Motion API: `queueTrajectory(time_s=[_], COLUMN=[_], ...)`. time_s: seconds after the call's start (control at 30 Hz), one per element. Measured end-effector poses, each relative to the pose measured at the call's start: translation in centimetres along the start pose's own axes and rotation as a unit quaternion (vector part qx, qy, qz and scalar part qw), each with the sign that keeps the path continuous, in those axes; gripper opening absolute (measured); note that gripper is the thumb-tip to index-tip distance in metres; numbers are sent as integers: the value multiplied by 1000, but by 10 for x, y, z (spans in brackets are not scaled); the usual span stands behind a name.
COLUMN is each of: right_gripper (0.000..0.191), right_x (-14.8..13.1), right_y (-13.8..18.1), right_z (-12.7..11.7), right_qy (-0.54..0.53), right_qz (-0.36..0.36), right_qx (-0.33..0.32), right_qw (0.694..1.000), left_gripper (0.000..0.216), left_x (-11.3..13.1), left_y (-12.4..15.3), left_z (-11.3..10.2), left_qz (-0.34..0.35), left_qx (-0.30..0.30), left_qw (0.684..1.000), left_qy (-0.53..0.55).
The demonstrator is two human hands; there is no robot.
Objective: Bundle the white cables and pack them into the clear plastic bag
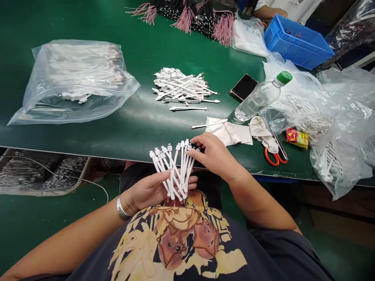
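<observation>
A fanned bunch of short white cables (pixel 175 168) with small plug ends lies across my left hand (pixel 155 187), its fingers curled beneath and the thumb over the lower part. The plugs point away from me, and thin reddish wire ends show at the bottom. At the bunch's right side, my right hand (pixel 215 156) has its thumb and index finger closed around plug ends of the white cables. Beyond the hands, a loose pile of similar white cables (pixel 181 86) rests on the green table (pixel 140 136). One single cable (pixel 189 109) lies just in front of that pile.
At left lies a clear bag (pixel 79 74) full of white cables. To the right are a phone (pixel 244 86), water bottle (pixel 260 97), cloth (pixel 231 132), orange-handled scissors (pixel 274 157) and plastic bags (pixel 345 144). A blue bin (pixel 295 41) and another person's arm (pixel 269 12) are at the back.
</observation>
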State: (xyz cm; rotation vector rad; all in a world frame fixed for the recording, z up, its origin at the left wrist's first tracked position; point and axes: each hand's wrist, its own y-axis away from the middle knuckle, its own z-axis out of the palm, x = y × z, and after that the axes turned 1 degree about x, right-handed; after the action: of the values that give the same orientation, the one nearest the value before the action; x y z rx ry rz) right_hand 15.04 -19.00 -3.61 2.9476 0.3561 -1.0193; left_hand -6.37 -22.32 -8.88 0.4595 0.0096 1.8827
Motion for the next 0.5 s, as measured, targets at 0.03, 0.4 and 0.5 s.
queueTrajectory(time_s=[0.03,0.4,0.5], right_gripper=[19,9,9], right_x=[0,1,-2], right_y=[-2,1,2], right_z=[2,2,-3], right_qy=[6,-88,-96], right_qz=[-5,27,34], right_qx=[-1,13,18], right_qw=[1000,996,995], left_gripper=[55,45,48], left_x=[0,-1,-2], left_y=[0,2,2], left_z=[0,0,1], left_qz=[2,-15,-18], left_qx=[-5,-2,5], left_qw=[1000,1000,1000], left_qy=[2,19,14])
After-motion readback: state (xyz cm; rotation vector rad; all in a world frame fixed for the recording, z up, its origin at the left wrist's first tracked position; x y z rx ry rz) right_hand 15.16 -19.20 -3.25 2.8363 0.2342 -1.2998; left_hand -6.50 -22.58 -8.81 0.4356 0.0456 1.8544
